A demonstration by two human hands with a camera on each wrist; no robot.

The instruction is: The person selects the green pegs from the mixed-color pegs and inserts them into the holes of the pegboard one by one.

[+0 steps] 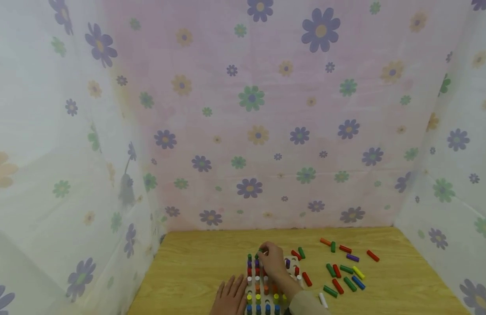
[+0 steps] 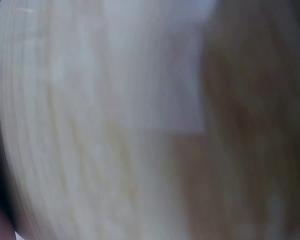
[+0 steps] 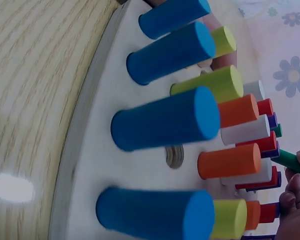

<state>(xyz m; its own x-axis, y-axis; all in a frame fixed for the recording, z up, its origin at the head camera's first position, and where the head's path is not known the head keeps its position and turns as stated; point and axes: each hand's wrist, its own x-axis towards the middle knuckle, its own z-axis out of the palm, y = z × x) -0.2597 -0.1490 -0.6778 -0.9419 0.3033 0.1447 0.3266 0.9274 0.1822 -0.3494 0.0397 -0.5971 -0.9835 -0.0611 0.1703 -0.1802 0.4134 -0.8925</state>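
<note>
A wooden pegboard [image 3: 140, 170] stands at the front middle of the table, with upright coloured pegs in rows. Blue pegs [image 3: 165, 117] fill the near row; yellow, orange, white, red and purple rows lie behind. In the head view, my right hand [image 1: 273, 262] is over the far part of the board. Its thumb and fingers pinch a green peg [image 3: 288, 161] near the far row, where another green peg [image 1: 249, 257] stands at the left corner. My left hand [image 1: 230, 294] rests at the board's left edge with fingers extended. The left wrist view is blurred.
Loose pegs in red, green, yellow, purple, orange and blue lie scattered right of the board, among them a blue peg [image 1: 358, 282] and a white peg [image 1: 323, 300]. Flowered sheets [image 1: 250, 166] surround the wooden table [image 1: 195, 258] at the back and sides.
</note>
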